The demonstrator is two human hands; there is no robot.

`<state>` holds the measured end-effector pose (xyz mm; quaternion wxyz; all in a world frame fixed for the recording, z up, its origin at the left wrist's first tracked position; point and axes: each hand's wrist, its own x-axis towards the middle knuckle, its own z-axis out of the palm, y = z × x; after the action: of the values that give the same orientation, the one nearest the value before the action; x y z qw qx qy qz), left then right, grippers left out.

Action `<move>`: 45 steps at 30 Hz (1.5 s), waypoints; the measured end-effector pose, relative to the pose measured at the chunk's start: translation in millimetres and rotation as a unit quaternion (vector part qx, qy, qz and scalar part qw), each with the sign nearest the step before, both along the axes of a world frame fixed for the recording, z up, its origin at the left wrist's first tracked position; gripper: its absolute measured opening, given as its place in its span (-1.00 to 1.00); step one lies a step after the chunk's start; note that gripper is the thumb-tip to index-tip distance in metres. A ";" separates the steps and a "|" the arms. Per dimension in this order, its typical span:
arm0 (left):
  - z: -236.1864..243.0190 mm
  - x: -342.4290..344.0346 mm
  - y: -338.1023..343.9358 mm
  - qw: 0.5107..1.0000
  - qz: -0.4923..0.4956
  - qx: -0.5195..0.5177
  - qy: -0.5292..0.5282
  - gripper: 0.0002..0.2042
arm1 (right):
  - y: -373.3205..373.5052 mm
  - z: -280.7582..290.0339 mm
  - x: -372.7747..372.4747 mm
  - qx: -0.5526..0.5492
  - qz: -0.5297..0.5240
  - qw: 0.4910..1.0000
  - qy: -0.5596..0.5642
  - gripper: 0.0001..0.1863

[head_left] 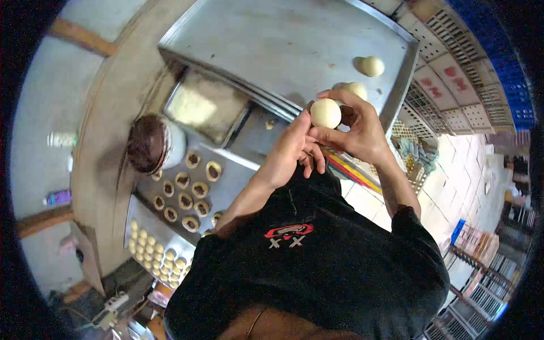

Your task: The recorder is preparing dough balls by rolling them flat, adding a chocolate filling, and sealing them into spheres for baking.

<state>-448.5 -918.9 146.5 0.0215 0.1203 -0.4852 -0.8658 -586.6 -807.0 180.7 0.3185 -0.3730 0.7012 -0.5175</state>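
A smooth, pale round dough ball (326, 114) is cupped between my two hands above the near edge of a large metal tray (266, 39). The thumb and fingers of my right hand (361, 131) curl round its right side. My left hand (288, 148) presses against its left side with the upper fingers, while the lower fingers curl beneath. Two more dough balls rest on the tray's right part, one farther off (373, 66) and one partly hidden behind my right hand (357, 89). What lies under the held ball is hidden.
Left of me stands a white bucket (177, 144) holding dark brown filling. Beside it are a pan (231, 135) with pale contents and a tray (224, 173) of flattened dough pieces topped with dark filling. Small dough balls (148, 249) sit lower left. Plastic crates (462, 85) are stacked right.
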 end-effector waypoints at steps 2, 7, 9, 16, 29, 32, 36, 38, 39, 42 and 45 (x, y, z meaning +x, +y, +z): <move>0.5 -12.7 5.2 0.999 0.005 -0.048 0.008 -0.39 | 6.9 -5.5 -23.2 -0.003 -0.033 0.999 0.023 -0.45; -8.6 -15.0 -2.5 0.996 0.040 -0.079 0.016 -0.41 | 15.3 -17.1 -141.7 -0.018 -0.166 0.946 0.279 -0.48; -13.3 -7.6 -10.6 0.997 0.056 -0.060 0.007 -0.43 | 8.5 -16.5 -185.7 0.096 -0.208 0.911 0.342 -0.47; -41.7 51.4 -28.8 0.968 0.205 -0.102 -0.099 -0.49 | -5.8 -60.2 -256.2 0.246 -0.123 0.861 0.428 -0.38; -229.4 269.8 -72.0 0.515 0.324 -0.650 -0.456 -0.64 | -8.5 14.2 -114.0 -0.014 -0.196 0.811 0.551 -0.72; -238.9 267.6 -56.4 0.484 0.282 -0.668 -0.490 -0.62 | -27.5 28.5 -17.5 -0.177 -0.129 0.805 0.552 -0.81; -261.3 256.0 -55.2 0.429 0.249 -0.690 -0.527 -0.67 | -80.4 -1.4 80.7 -0.179 -0.017 0.912 0.368 -0.87; -280.2 251.4 -66.3 0.398 0.261 -0.701 -0.532 -0.69 | -114.9 -29.4 104.7 -0.118 0.020 0.948 0.296 -0.87; -284.1 252.6 -72.3 0.398 0.264 -0.698 -0.533 -0.69 | -134.2 -48.3 110.2 -0.093 0.041 0.962 0.253 -0.86; -281.8 248.2 -93.0 0.509 0.359 -0.694 -0.361 -0.71 | -188.7 -138.8 102.7 0.013 0.073 0.968 0.241 -0.78; -282.0 254.1 -103.8 0.601 0.343 -0.671 -0.266 -0.69 | -235.4 -257.6 88.5 0.118 0.126 0.892 0.418 -0.69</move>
<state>-194.4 -1022.7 -135.5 0.2615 0.4540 -0.8374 -0.1556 -498.2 -1042.5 -76.9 0.1000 -0.5998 0.7725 -0.1828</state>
